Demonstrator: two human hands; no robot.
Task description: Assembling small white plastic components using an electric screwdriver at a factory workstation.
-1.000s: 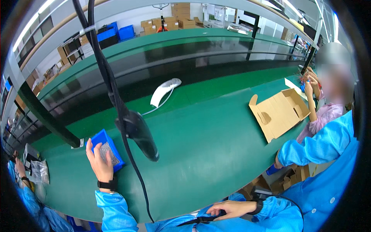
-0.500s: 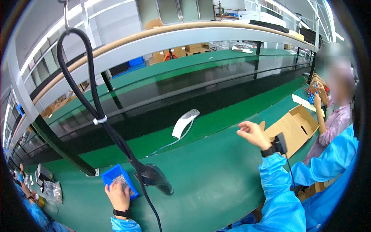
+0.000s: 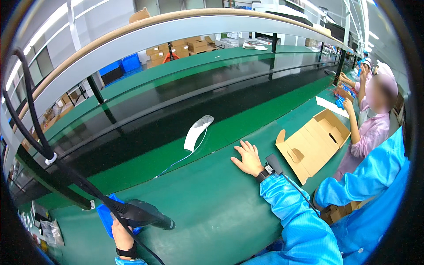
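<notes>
My left hand (image 3: 123, 236) is at a blue open tray (image 3: 107, 217), with its fingers hidden behind a black handheld tool (image 3: 140, 213) on a black cable. The tray's contents are mostly covered by hand and tool. My right hand (image 3: 248, 160) has its fingers spread and holds nothing, palm down on or just above the green tabletop (image 3: 212, 194). Beyond it and to the left lies a white curved piece (image 3: 192, 138) with a clear end and a thin cord.
An opened cardboard box (image 3: 314, 145) lies right of my right hand. Farther right, a person in pink (image 3: 371, 132) handles small parts beside a white sheet (image 3: 332, 106). A clear plastic bag (image 3: 52, 232) lies at the far left. A dark belt strip (image 3: 145, 145) crosses beyond the tabletop.
My view has shifted right. My right hand has come away from the cardboard box, leftward and lower. My left hand stays at the tray, its fingers now hidden by the hanging tool.
</notes>
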